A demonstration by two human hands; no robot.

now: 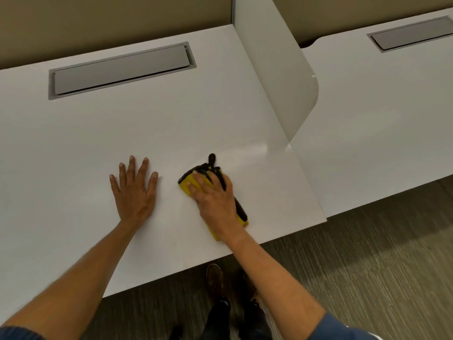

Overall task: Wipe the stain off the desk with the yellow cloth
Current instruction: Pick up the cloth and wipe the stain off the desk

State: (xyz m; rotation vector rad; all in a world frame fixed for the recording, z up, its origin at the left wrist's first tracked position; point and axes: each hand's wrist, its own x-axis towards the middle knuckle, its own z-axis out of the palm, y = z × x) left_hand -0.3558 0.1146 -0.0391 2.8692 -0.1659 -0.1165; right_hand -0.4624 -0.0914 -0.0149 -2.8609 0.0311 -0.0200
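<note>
1. White and bare, the desk (85, 148) fills most of the view, with a grey cable flap (121, 69) set into it near the back edge and a white divider panel (277, 69) standing along its right edge.
2. Beyond the panel lies a second desk (382, 119) with its own grey flap (411, 34).
3. Your left hand (134, 192) lies flat on the desk, palm down and fingers spread wide, holding nothing, near the middle of the front half.
4. Your right hand (215, 200) presses down on the yellow cloth (190, 186), fingers stretched over it rather than curled around it, near the front right corner of the desk.
5. Most of the cloth is under your palm: its yellow front shows past your fingertips on the side toward your left hand, and another yellow strip peeks out by your wrist close to the front edge.
6. Black trim runs along the cloth's right side, and a small black loop (211, 158) pokes out beyond your fingers toward the back.
7. No stain is clear enough to make out on the desk.
8. Your two hands are near each other but not touching.
9. Below the front edge you see striped carpet (367, 278) and your shoe (215, 278).
</note>
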